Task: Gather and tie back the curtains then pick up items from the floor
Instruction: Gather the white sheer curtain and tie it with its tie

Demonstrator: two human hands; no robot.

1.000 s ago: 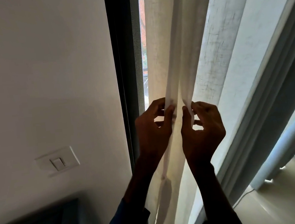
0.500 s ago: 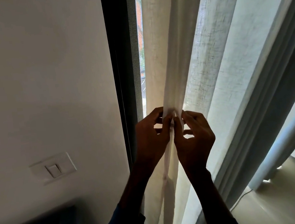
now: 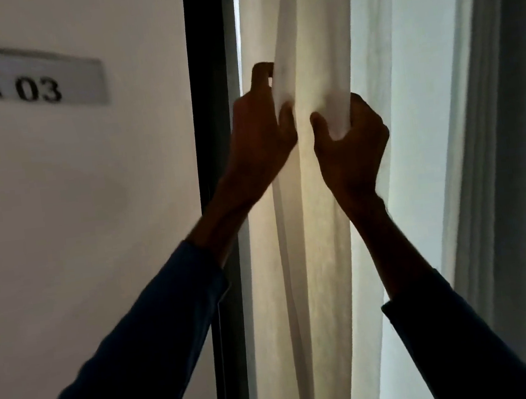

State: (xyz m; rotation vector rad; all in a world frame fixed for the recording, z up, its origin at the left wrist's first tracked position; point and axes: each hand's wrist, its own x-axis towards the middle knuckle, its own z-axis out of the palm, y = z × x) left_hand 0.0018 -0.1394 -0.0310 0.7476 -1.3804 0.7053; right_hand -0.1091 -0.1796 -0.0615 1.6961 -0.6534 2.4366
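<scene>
Curtain (image 3: pixel 311 259) hangs just right of the dark window frame (image 3: pixel 208 107), with a wall sign (image 3: pixel 28 78) well left of that frame. Left hand (image 3: pixel 260 134) and right hand (image 3: pixel 353 143) each keep a clenched grip on its gathered folds, side by side, raised beside the frame.

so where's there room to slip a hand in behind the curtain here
A narrow bright gap runs between the dark window frame and the sheer curtain, above the left hand. Right of the right hand, the curtain's folds hang loose up to the grey drape. Between the two hands it is crowded with bunched fabric.
</scene>
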